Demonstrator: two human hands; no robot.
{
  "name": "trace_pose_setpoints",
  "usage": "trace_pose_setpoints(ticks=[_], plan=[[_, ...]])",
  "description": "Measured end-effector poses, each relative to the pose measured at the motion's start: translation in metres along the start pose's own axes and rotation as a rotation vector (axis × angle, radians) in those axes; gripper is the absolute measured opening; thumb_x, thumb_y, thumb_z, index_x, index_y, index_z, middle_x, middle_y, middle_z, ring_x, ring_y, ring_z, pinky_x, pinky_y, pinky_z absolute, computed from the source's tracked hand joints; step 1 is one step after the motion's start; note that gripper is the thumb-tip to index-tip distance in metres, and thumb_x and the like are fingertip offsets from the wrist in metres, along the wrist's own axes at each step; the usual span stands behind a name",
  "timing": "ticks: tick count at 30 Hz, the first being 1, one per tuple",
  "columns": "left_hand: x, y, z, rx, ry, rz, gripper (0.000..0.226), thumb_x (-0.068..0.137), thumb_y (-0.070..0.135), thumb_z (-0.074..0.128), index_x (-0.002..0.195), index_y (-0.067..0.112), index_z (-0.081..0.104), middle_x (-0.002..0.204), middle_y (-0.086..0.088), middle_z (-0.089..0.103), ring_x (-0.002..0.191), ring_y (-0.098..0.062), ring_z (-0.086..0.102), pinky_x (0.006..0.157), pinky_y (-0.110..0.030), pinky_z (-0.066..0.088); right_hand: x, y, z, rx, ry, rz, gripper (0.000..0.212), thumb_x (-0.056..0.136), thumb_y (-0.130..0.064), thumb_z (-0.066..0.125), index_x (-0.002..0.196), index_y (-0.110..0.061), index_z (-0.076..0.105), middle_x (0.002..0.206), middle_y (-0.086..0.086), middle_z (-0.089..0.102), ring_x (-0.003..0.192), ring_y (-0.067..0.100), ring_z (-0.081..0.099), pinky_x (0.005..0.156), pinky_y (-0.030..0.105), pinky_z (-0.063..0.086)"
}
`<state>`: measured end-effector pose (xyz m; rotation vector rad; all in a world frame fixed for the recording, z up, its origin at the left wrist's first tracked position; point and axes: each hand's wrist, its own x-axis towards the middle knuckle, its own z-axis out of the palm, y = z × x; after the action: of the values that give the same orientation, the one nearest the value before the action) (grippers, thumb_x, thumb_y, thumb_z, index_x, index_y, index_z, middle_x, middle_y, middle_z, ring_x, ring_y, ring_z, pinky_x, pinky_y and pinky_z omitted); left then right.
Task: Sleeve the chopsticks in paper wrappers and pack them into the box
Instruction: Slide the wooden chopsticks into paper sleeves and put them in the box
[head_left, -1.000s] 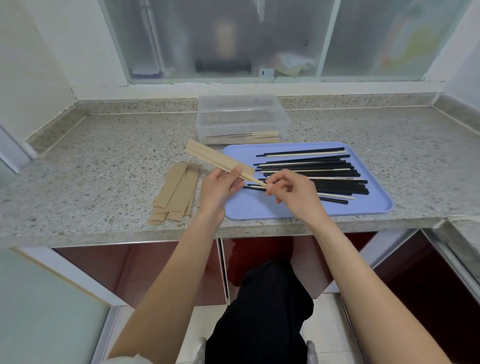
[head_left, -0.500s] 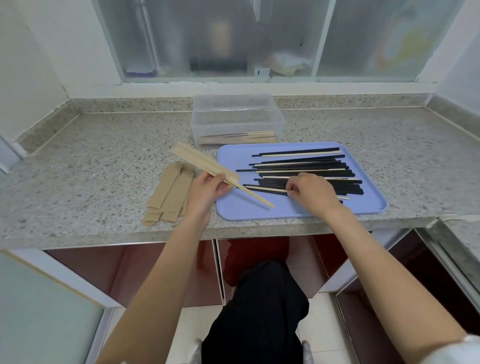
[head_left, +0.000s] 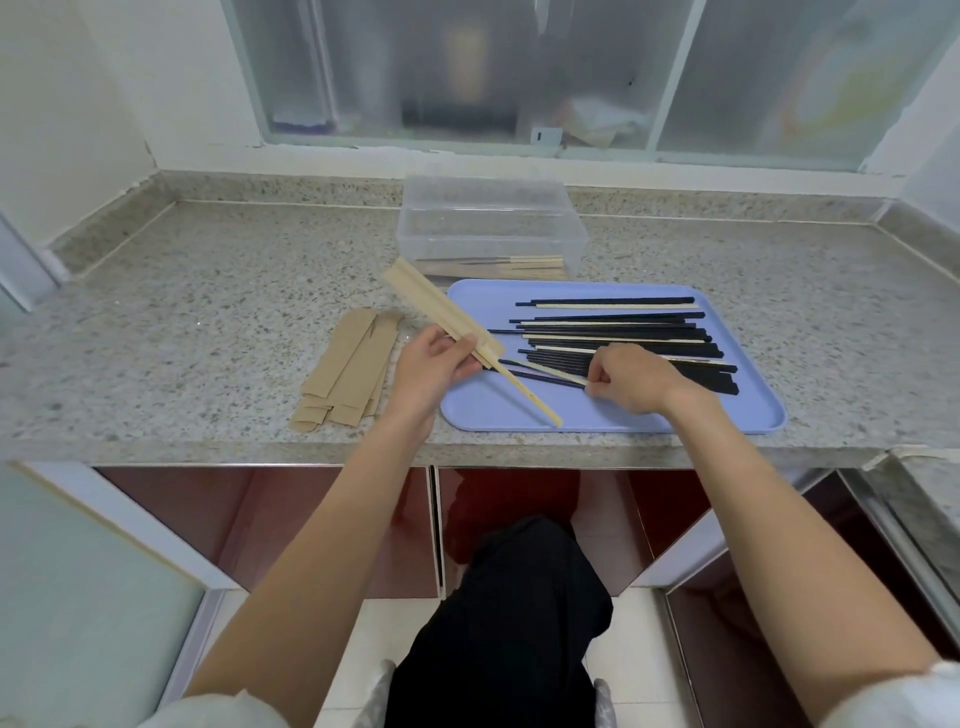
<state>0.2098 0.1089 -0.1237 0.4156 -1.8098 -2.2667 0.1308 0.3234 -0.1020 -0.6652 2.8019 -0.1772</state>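
The left hand (head_left: 434, 366) holds the wrapper (head_left: 441, 312) with one chopstick (head_left: 530, 397) half in, the right hand (head_left: 626, 382) pinches a second chopstick (head_left: 558, 371) on the tray (head_left: 493, 415), which may catch the paper edge and tear it.

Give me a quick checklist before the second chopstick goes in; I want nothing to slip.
1. Left hand holds the paper wrapper: ok.
2. One light chopstick sits partly in the wrapper: ok.
3. Right hand pinches a second light chopstick on the blue tray: ok.
4. Wrapper mouth open enough: cannot tell.
5. Clear box open, room left: ok.
6. Spare wrappers lie beside the tray: ok.
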Motion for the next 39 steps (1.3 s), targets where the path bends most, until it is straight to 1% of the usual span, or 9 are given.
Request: trace_pose_setpoints(ticks=[4,8,12,16,22,29,32,35,39], plan=[[0.001,0.001,-0.002,-0.068,0.027,0.006,0.023,0.094,0.009,0.055,0.115,0.000,0.057,0.105,-0.012,0.069,0.081,-0.011,0.071,0.069,-0.016,0.054,-0.010,-0.002,0.003,0.130,0.211,-0.075,0.011,0.096,-0.025,0.049,0.093,-0.015,0.048,0.078,-0.002,0.057,0.074,0.023,0.055,0.068,0.037,0.042],[0.000,0.002,-0.005,-0.130,0.063,0.003,0.015,0.096,0.014,0.054,0.107,0.006,0.060,0.102,-0.009,0.071,0.086,-0.014,0.072,0.075,-0.022,0.057,-0.030,-0.019,0.006,0.449,0.444,-0.229,0.006,0.094,-0.023,0.055,0.093,-0.019,0.051,0.076,-0.009,0.060,0.067,0.013,0.057,0.064,0.034,0.045],[0.000,0.003,-0.003,-0.135,0.083,0.016,0.010,0.095,0.015,0.055,0.100,0.008,0.061,0.101,-0.008,0.071,0.087,-0.013,0.071,0.077,-0.021,0.056,-0.037,-0.029,0.017,0.440,0.578,-0.268,0.007,0.090,-0.021,0.061,0.095,-0.020,0.056,0.075,-0.015,0.056,0.073,0.011,0.059,0.068,0.035,0.051],[0.000,0.005,-0.003,-0.147,0.121,0.022,0.009,0.094,0.014,0.056,0.093,0.008,0.062,0.099,-0.006,0.071,0.086,-0.011,0.070,0.072,-0.017,0.055,-0.035,-0.027,0.021,0.393,0.671,-0.220,0.007,0.089,-0.019,0.060,0.096,-0.020,0.059,0.083,-0.007,0.062,0.081,0.014,0.062,0.068,0.033,0.051],[-0.001,0.007,-0.003,-0.136,0.139,0.030,0.010,0.094,0.014,0.056,0.093,0.007,0.064,0.097,-0.006,0.071,0.082,-0.008,0.070,0.072,-0.016,0.055,-0.035,-0.027,0.024,0.340,0.704,-0.241,0.013,0.087,-0.011,0.058,0.097,-0.019,0.062,0.088,-0.003,0.066,0.087,0.015,0.062,0.071,0.041,0.053],[-0.003,0.001,-0.003,-0.111,0.120,0.021,0.011,0.094,0.014,0.057,0.097,0.008,0.064,0.096,-0.003,0.071,0.081,-0.007,0.070,0.073,-0.016,0.055,-0.038,-0.034,0.027,0.339,0.745,-0.220,0.015,0.087,-0.008,0.058,0.096,-0.017,0.066,0.085,-0.002,0.067,0.083,0.017,0.063,0.069,0.038,0.053],[-0.005,-0.002,0.003,-0.098,0.097,0.003,0.014,0.093,0.015,0.058,0.101,0.005,0.064,0.097,-0.005,0.071,0.079,-0.006,0.070,0.072,-0.015,0.054,-0.036,-0.041,0.028,0.411,0.718,-0.230,0.020,0.087,-0.004,0.056,0.100,-0.014,0.068,0.095,0.000,0.069,0.088,0.016,0.064,0.078,0.032,0.054],[-0.009,0.000,0.010,-0.114,0.117,0.012,0.012,0.092,0.014,0.059,0.098,0.005,0.063,0.089,-0.001,0.071,0.075,-0.005,0.070,0.070,-0.015,0.054,-0.035,-0.051,0.025,0.518,0.604,-0.267,0.029,0.087,0.000,0.054,0.108,-0.014,0.068,0.102,0.000,0.067,0.091,0.013,0.062,0.083,0.026,0.050],[-0.007,0.008,0.004,-0.178,0.209,0.046,0.006,0.092,0.013,0.060,0.094,0.008,0.063,0.083,0.001,0.071,0.073,-0.006,0.069,0.069,-0.015,0.054,-0.044,-0.040,0.016,0.638,0.583,-0.165,0.028,0.092,-0.012,0.053,0.117,-0.020,0.063,0.105,-0.005,0.066,0.092,0.006,0.061,0.081,0.013,0.045]])
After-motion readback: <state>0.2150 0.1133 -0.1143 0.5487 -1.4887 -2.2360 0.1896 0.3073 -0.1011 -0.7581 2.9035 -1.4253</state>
